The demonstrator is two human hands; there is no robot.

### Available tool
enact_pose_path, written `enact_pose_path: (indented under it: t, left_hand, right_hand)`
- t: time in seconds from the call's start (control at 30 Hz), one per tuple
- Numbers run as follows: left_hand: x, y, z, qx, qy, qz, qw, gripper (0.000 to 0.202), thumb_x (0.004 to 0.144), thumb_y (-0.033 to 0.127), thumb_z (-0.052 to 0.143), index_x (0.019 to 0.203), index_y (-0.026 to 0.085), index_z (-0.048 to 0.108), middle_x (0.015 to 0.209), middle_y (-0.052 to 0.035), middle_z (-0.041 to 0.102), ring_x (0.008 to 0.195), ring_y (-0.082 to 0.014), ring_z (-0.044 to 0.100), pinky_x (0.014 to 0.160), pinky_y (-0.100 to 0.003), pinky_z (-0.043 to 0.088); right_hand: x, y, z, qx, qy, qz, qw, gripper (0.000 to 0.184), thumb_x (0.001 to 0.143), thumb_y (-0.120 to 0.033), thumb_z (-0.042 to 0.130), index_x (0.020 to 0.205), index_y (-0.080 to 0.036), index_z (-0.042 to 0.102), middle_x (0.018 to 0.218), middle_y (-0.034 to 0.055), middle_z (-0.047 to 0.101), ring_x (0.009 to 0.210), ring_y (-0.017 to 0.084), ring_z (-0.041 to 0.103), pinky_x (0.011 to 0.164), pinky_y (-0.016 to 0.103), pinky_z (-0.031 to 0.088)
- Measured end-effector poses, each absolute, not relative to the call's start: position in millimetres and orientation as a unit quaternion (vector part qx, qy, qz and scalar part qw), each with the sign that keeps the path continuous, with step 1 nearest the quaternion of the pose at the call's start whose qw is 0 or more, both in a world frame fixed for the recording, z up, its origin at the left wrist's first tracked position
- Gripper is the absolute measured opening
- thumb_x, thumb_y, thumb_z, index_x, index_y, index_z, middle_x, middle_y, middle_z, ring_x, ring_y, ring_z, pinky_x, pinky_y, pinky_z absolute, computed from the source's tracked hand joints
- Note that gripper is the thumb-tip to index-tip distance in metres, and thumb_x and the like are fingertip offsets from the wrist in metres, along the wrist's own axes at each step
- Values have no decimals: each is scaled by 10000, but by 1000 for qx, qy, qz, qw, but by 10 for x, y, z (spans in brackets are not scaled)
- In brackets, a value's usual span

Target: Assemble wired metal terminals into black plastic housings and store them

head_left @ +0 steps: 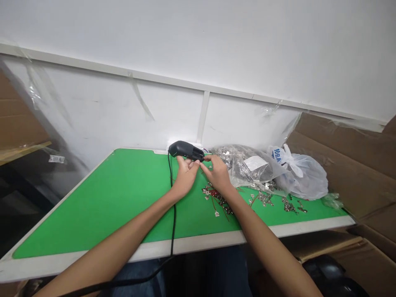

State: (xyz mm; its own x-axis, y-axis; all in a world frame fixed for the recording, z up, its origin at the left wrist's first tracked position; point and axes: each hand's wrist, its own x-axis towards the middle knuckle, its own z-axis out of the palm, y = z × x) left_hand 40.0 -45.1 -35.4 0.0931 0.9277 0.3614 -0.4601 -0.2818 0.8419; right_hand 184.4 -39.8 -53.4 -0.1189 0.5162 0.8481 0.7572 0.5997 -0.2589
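My left hand [185, 173] is curled under a black hand-held tool [186, 150] at the far edge of the green mat [123, 198], its fingers closed against the tool's underside. My right hand [218, 173] reaches in from the right, fingertips pinched together at the tool's front end, where they meet the left fingertips. What they pinch is too small to make out. The tool's black cable [172, 206] runs back across the mat and over the table's near edge. Small metal parts with red wires [216, 199] lie on the mat under my right wrist.
A clear bag of metal parts [244, 163] and a knotted white plastic bag [301, 175] sit at the mat's right end, with loose metal pieces [287, 204] scattered in front. Cardboard [349, 165] stands at the right; a white panel wall [123, 111] rises behind the table.
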Motion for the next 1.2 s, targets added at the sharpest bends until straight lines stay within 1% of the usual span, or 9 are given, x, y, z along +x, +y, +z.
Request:
enact_pose_path:
  t: [0.2, 0.37, 0.47, 0.57, 0.67, 0.77, 0.9, 1.07, 1.2]
  left_hand:
    - [444, -472, -404, 504, 235, 628, 545, 466, 832, 139, 705, 1007, 282, 296, 1285, -55, 651, 1241, -179, 649, 1084, -343, 488]
    - [468, -404, -524, 551, 247, 624, 496, 473, 844, 227, 704, 995, 283, 260, 1345, -90, 586, 1238, -207, 639, 1047, -396, 529]
    - [477, -395, -568, 588, 255, 614, 461, 469, 847, 262, 695, 1027, 285, 263, 1408, -123, 545, 1277, -243, 618, 1028, -451, 549]
    - [478, -417, -586, 634, 265, 588, 426, 489, 844, 275, 707, 1091, 281, 285, 1490, -164, 486, 1339, -288, 589, 1053, -508, 544]
    - [472, -431, -606, 670, 272, 563, 399, 548, 834, 291, 736, 1159, 272, 296, 1525, -200, 453, 1398, -333, 546, 1092, -555, 523]
    - [465, -427, -632, 687, 273, 555, 382, 555, 852, 317, 731, 1193, 267, 295, 1544, -217, 434, 1430, -343, 518, 1130, -581, 494]
    - [465, -426, -648, 699, 274, 547, 372, 592, 873, 340, 713, 1259, 268, 270, 1601, -232, 363, 1441, -343, 513, 1133, -584, 495]
    - [466, -425, -676, 724, 265, 535, 347, 590, 905, 342, 674, 1327, 250, 272, 1563, -231, 432, 1467, -325, 488, 1175, -579, 460]
    - [456, -426, -709, 735, 286, 516, 334, 657, 891, 361, 699, 1382, 227, 283, 1539, -239, 471, 1482, -331, 468, 1214, -592, 410]
  right_hand:
    - [1867, -377, -574, -454, -738, -125, 483, 197, 1012, -335, 574, 1116, -194, 666, 1057, 136, 750, 993, 287, 718, 876, 437, 583]
    - [1869, -355, -584, -475, -729, -111, 479, 237, 988, -347, 595, 1132, -172, 662, 1077, 149, 745, 1008, 293, 712, 887, 438, 572]
    - [1845, -370, -570, -485, -721, -118, 480, 220, 970, -320, 581, 1119, -173, 649, 1063, 143, 739, 984, 291, 701, 856, 423, 564]
    - [1821, -385, -556, -492, -715, -120, 482, 206, 951, -275, 548, 1112, -176, 630, 1032, 131, 719, 934, 278, 678, 813, 405, 550]
    - [1816, -385, -546, -498, -715, -119, 476, 168, 948, -265, 547, 1070, -182, 626, 973, 113, 698, 876, 261, 650, 804, 399, 536]
    - [1823, -374, -539, -506, -713, -105, 474, 144, 955, -262, 553, 1049, -180, 626, 950, 103, 692, 826, 244, 640, 792, 393, 528]
    - [1830, -363, -532, -505, -709, -77, 485, 150, 954, -263, 551, 1062, -180, 616, 992, 106, 699, 812, 234, 652, 789, 395, 527]
    - [1830, -342, -545, -512, -702, -82, 488, 150, 924, -254, 549, 1045, -179, 599, 974, 101, 677, 793, 234, 645, 775, 402, 524]
    - [1831, -323, -561, -522, -701, -82, 480, 153, 896, -241, 553, 1040, -194, 580, 961, 84, 656, 755, 219, 618, 761, 398, 524]
